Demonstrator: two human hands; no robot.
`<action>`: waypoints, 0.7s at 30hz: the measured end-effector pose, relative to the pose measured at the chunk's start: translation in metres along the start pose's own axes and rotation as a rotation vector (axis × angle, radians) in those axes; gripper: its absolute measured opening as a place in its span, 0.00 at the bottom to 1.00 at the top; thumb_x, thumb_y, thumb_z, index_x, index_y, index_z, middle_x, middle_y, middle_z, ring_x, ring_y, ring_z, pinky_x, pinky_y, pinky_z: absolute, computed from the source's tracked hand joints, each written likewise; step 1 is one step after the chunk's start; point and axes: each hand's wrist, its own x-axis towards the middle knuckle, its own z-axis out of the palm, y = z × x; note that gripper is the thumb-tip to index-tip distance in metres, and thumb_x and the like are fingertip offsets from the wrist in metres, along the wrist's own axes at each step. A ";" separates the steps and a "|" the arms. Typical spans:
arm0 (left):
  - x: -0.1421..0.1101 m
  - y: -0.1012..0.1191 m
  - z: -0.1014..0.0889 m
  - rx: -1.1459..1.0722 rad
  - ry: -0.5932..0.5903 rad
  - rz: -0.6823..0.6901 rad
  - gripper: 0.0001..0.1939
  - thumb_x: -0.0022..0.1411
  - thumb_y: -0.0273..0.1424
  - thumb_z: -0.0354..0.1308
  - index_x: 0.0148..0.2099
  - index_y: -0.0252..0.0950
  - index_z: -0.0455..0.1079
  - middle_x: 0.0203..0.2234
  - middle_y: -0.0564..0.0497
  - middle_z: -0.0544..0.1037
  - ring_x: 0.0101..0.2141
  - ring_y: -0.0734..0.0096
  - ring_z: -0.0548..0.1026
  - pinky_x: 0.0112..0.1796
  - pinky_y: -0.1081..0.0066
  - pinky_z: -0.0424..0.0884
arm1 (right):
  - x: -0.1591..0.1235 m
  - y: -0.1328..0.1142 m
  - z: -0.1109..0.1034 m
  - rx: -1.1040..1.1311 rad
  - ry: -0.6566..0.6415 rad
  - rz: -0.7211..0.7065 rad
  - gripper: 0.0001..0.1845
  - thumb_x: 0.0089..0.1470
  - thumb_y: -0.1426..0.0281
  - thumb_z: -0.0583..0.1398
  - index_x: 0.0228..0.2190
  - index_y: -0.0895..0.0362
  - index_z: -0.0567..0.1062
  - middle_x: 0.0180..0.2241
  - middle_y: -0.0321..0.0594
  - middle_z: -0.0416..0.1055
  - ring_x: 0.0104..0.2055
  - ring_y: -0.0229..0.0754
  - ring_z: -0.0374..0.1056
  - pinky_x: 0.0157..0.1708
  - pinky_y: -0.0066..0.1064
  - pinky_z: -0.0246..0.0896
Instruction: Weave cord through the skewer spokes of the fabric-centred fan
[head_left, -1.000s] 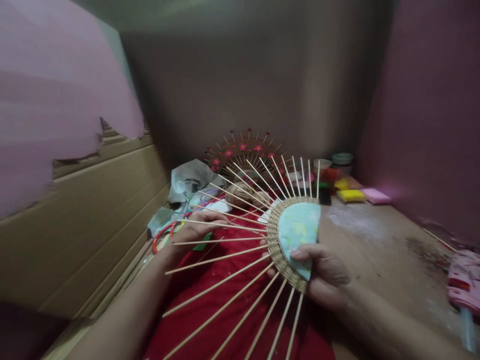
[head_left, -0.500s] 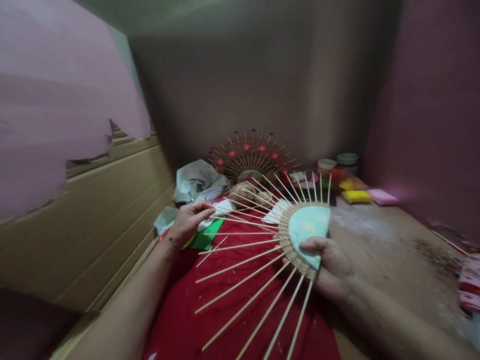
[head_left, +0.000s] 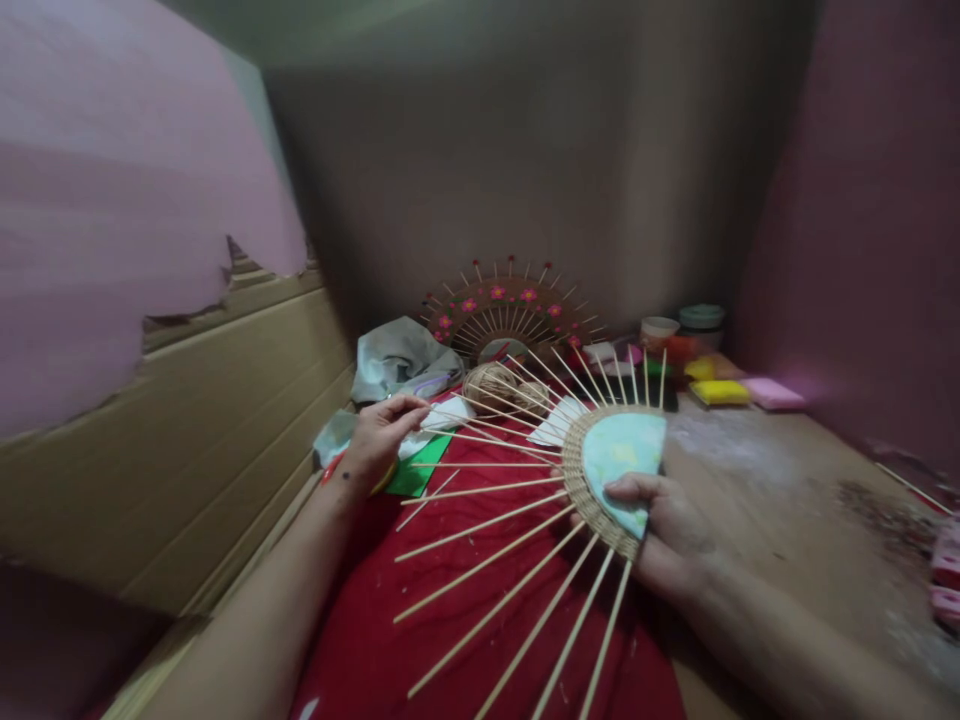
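Right hand (head_left: 670, 528) gripping fan (head_left: 619, 445); left hand (head_left: 386, 428) pinching stick (head_left: 444, 412) tip; bowl's (head_left: 660, 329) contents indistinct.

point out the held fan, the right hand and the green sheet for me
Held fan (head_left: 619, 447): head view, on its pale blue-green panel
Right hand (head_left: 673, 527): head view, on its middle, near the thumb's base
Green sheet (head_left: 415, 480): head view, on its lower part

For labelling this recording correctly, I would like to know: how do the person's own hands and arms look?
The left hand and right hand wear no gloves. The left forearm and right forearm show no sleeves. One small dark spot is visible near the left wrist.
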 end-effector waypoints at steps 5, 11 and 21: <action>-0.001 0.003 0.002 -0.002 0.033 0.012 0.11 0.46 0.36 0.61 0.29 0.32 0.72 0.19 0.55 0.69 0.23 0.76 0.64 0.25 0.75 0.60 | 0.001 0.001 -0.003 -0.045 -0.056 0.011 0.13 0.34 0.83 0.51 0.25 0.65 0.72 0.21 0.47 0.72 0.22 0.42 0.67 0.32 0.41 0.67; -0.001 -0.002 0.003 0.035 0.069 0.027 0.11 0.48 0.37 0.60 0.31 0.33 0.72 0.20 0.54 0.70 0.23 0.75 0.64 0.25 0.75 0.59 | 0.005 0.001 -0.009 -0.040 -0.115 0.019 0.10 0.32 0.84 0.54 0.21 0.64 0.72 0.21 0.45 0.71 0.24 0.42 0.67 0.35 0.43 0.66; -0.001 -0.005 0.002 0.028 0.050 0.029 0.11 0.50 0.36 0.59 0.31 0.33 0.72 0.20 0.55 0.70 0.23 0.76 0.65 0.27 0.75 0.60 | 0.001 0.001 -0.003 -0.029 -0.048 0.009 0.12 0.33 0.84 0.52 0.21 0.65 0.73 0.19 0.46 0.71 0.23 0.41 0.67 0.34 0.42 0.67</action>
